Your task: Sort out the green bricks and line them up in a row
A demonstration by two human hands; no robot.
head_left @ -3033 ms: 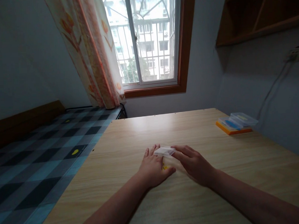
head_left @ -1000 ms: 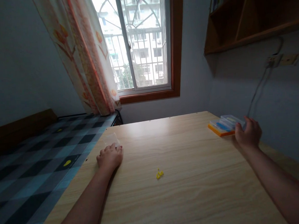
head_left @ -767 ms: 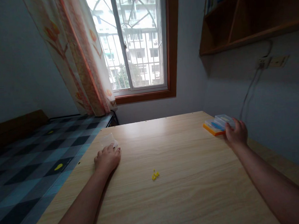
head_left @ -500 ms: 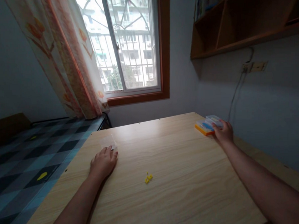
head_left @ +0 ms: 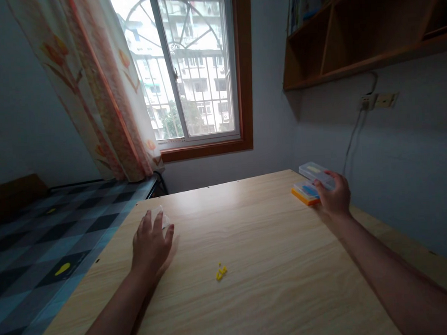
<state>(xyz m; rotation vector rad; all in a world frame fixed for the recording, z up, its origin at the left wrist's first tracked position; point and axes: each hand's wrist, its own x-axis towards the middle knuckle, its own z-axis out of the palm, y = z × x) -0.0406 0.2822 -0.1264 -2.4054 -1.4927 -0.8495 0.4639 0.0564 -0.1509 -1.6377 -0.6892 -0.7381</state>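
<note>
My left hand [head_left: 150, 245] is over the left side of the table, its fingers curled round a crumpled clear plastic bag [head_left: 165, 220]; part of the bag is hidden behind the fingers. At the far right, my right hand [head_left: 334, 194] grips a clear plastic box [head_left: 316, 172] between thumb and fingers, holding it tilted a little above another case. That case, with an orange base [head_left: 304, 196] and something blue inside, rests near the table's right edge. Several small yellow pieces [head_left: 220, 272] lie in a loose group between my two hands.
The light wooden table [head_left: 226, 222] stretches ahead to the wall below a barred window [head_left: 195, 89]. A bed with a checked cover [head_left: 62, 236] adjoins it on the left. Wooden shelves [head_left: 353, 65] hang above right, over a socket with a plugged-in cable [head_left: 368, 101].
My right hand has raised the clear box off the orange-based case. My left hand has risen slightly, and the bag that lay flat is now bunched up at its fingers.
</note>
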